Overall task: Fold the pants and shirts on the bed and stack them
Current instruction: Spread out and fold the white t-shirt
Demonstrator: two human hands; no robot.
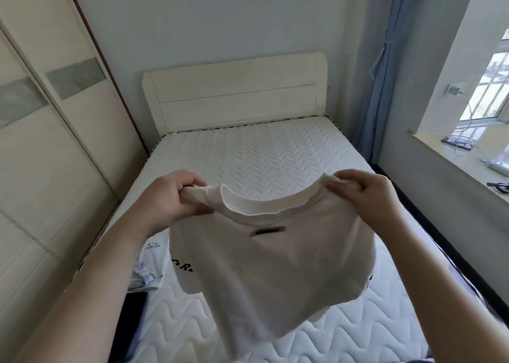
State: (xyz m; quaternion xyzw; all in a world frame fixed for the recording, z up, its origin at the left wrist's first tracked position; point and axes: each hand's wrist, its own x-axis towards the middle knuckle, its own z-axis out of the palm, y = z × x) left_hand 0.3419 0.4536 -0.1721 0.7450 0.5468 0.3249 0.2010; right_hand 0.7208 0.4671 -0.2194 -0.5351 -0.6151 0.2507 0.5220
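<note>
While the shirt hangs in the air, these lines cover how to lay it down well.

Shirt: a white T-shirt (pixel 264 255) is held up over the mattress (pixel 261 153), collar uppermost, body drooping toward 6 o'clock and clear of the bed.
Left hand: the left hand (pixel 168 200), at 9 o'clock of the collar, pinches the shoulder seam with fingers curled round the cloth.
Right hand: the right hand (pixel 363 194), at 3 o'clock of the collar, grips the other shoulder the same way.
Step in hand: likely spreading the shirt flat before folding.
How to do it well: keep both shoulders level and taut, lower the hem first, then draw the collar toward 12 o'clock so the body lands smooth.
Landing spot: the bare quilted stretch toward 12 o'clock looks roomy.
Other clothes: a pale printed garment (pixel 151 263) lies on the bed at 8 o'clock of the shirt; keep the shirt off it.
Risk: sleeves may tuck under unseen; check them once flat.
</note>
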